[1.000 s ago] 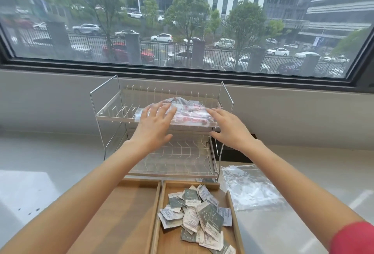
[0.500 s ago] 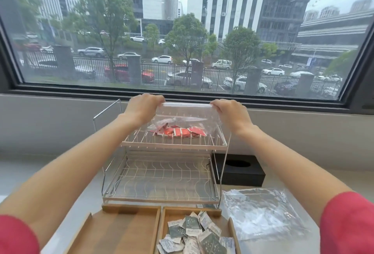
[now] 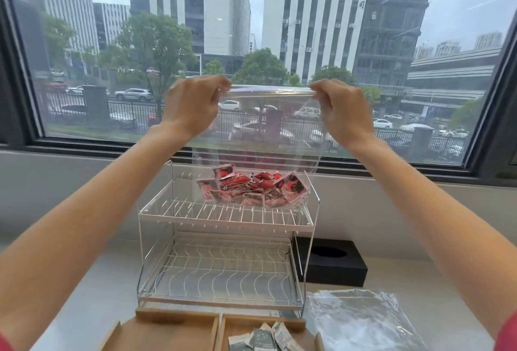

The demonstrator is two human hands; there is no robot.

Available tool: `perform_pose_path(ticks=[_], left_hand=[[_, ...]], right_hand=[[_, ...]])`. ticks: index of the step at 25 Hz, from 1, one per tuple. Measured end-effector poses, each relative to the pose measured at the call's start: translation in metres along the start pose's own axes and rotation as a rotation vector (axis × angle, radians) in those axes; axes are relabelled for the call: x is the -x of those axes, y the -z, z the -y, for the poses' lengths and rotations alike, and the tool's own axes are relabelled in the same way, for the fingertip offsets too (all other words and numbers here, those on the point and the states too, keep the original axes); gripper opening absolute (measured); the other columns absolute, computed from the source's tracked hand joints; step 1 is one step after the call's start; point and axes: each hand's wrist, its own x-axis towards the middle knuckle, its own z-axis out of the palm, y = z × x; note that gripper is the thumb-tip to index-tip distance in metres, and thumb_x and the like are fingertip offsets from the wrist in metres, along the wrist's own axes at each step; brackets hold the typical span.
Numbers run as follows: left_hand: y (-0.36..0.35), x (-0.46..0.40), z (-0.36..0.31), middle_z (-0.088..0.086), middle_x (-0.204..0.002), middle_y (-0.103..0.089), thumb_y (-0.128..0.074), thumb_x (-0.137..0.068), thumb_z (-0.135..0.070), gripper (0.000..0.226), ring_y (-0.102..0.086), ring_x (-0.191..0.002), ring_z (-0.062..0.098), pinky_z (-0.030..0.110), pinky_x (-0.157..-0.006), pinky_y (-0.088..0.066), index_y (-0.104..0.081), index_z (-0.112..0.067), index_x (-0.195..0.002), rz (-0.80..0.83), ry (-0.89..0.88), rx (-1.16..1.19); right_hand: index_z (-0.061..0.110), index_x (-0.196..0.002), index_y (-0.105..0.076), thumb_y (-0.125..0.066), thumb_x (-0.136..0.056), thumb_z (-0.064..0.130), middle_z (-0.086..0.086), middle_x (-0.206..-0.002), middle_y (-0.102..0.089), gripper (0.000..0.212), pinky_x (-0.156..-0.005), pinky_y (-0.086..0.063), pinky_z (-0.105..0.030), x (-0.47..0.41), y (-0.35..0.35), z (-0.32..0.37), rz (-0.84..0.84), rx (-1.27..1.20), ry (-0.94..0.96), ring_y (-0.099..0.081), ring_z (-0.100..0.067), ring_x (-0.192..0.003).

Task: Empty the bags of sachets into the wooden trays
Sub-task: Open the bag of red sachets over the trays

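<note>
My left hand (image 3: 193, 104) and right hand (image 3: 342, 110) each pinch a top corner of the clear bag (image 3: 263, 138), fingers closed on its rim, holding it stretched in front of the window above the wire rack (image 3: 223, 238); the red sachets (image 3: 251, 188) sag at its bottom, just over the top shelf, and I cannot tell whether they touch it. The plastic is nearly invisible against the street. The wooden trays (image 3: 179, 328) are cut off at the lower edge, the right one showing only a few grey sachets (image 3: 263, 339), and an empty bag (image 3: 361, 320) lies crumpled on the table (image 3: 84, 294).
</note>
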Motion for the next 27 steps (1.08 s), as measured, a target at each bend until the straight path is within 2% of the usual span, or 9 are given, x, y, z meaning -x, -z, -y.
perform_pose_path(ticks=[3, 6, 12, 15, 18, 21, 23, 24, 27], left_hand=[[0.014, 0.023, -0.003, 0.013, -0.096, -0.072, -0.046, -0.090, -0.020, 0.025, -0.066, -0.089, 0.031, 0.042, -0.080, -0.048, -0.063, -0.013, -0.106, -0.047, -0.028, 0.088], [0.019, 0.060, -0.004, 0.011, -0.093, -0.073, -0.048, -0.085, -0.026, 0.027, -0.067, -0.086, 0.027, 0.043, -0.078, -0.053, -0.065, -0.015, -0.103, -0.009, -0.018, 0.164], [0.004, 0.138, -0.002, -0.001, -0.077, -0.072, -0.041, -0.080, -0.036, 0.031, -0.055, -0.059, 0.012, 0.023, -0.060, -0.045, -0.067, -0.022, -0.091, 0.336, 0.089, 0.204], [0.001, 0.165, 0.001, -0.005, -0.078, -0.073, -0.040, -0.081, -0.041, 0.034, -0.060, -0.062, 0.010, 0.024, -0.061, -0.047, -0.066, -0.022, -0.092, 0.333, 0.113, 0.243], [0.001, 0.194, 0.002, -0.001, -0.081, -0.073, -0.038, -0.079, -0.044, 0.040, -0.063, -0.070, 0.010, 0.029, -0.063, -0.048, -0.066, -0.020, -0.094, 0.301, 0.128, 0.256], [-0.006, 0.243, 0.001, -0.005, -0.084, -0.073, -0.037, -0.078, -0.044, 0.038, -0.061, -0.077, 0.005, 0.031, -0.065, -0.048, -0.066, -0.023, -0.092, 0.429, 0.179, 0.325], [-0.010, 0.283, -0.001, -0.010, -0.083, -0.072, -0.037, -0.079, -0.045, 0.037, -0.063, -0.076, 0.005, 0.032, -0.071, -0.051, -0.065, -0.026, -0.093, 0.572, 0.219, 0.414], [-0.010, 0.302, -0.004, -0.017, -0.081, -0.071, -0.037, -0.079, -0.046, 0.034, -0.064, -0.075, 0.003, 0.030, -0.072, -0.052, -0.064, -0.030, -0.092, 0.629, 0.235, 0.450], [-0.004, 0.347, -0.019, -0.036, -0.081, -0.063, -0.038, -0.078, -0.048, 0.027, -0.061, -0.075, -0.006, 0.007, -0.067, -0.044, -0.055, -0.037, -0.095, 0.727, 0.289, 0.552]], right_hand=[[0.011, -0.107, -0.063, -0.046, -0.092, 0.013, -0.008, -0.103, -0.070, 0.023, -0.077, -0.052, -0.039, 0.024, 0.018, 0.009, -0.034, -0.044, 0.001, -0.064, -0.026, -0.092], [0.011, -0.104, -0.064, -0.048, -0.088, 0.010, -0.007, -0.099, -0.071, 0.023, -0.077, -0.054, -0.044, 0.060, 0.025, 0.010, 0.006, -0.093, 0.005, -0.066, -0.027, -0.089], [0.017, -0.102, -0.065, -0.051, -0.088, 0.011, 0.001, -0.088, -0.071, 0.021, -0.074, -0.052, -0.040, 0.149, 0.005, 0.002, 0.342, -0.103, -0.150, -0.056, -0.016, -0.074], [0.016, -0.102, -0.065, -0.052, -0.087, 0.009, -0.001, -0.091, -0.072, 0.022, -0.076, -0.052, -0.040, 0.166, 0.007, 0.006, 0.352, -0.112, -0.144, -0.059, -0.018, -0.076], [0.014, -0.101, -0.066, -0.054, -0.085, 0.008, -0.005, -0.097, -0.072, 0.021, -0.077, -0.053, -0.042, 0.184, 0.009, 0.007, 0.377, -0.118, -0.110, -0.065, -0.026, -0.089], [0.013, -0.100, -0.067, -0.052, -0.085, 0.009, -0.004, -0.095, -0.071, 0.021, -0.073, -0.052, -0.038, 0.229, 0.006, 0.003, 0.509, -0.125, -0.084, -0.065, -0.025, -0.086], [0.012, -0.099, -0.066, -0.050, -0.084, 0.012, -0.004, -0.092, -0.070, 0.022, -0.072, -0.048, -0.033, 0.271, 0.003, 0.004, 0.631, -0.180, -0.147, -0.064, -0.024, -0.085], [0.013, -0.097, -0.065, -0.048, -0.083, 0.014, -0.002, -0.089, -0.069, 0.022, -0.073, -0.048, -0.032, 0.290, 0.003, 0.005, 0.692, -0.221, -0.196, -0.064, -0.023, -0.085], [0.021, -0.091, -0.062, -0.044, -0.081, 0.019, 0.008, -0.083, -0.068, 0.021, -0.075, -0.052, -0.040, 0.338, 0.007, 0.007, 0.841, -0.307, -0.360, -0.065, -0.017, -0.081]])
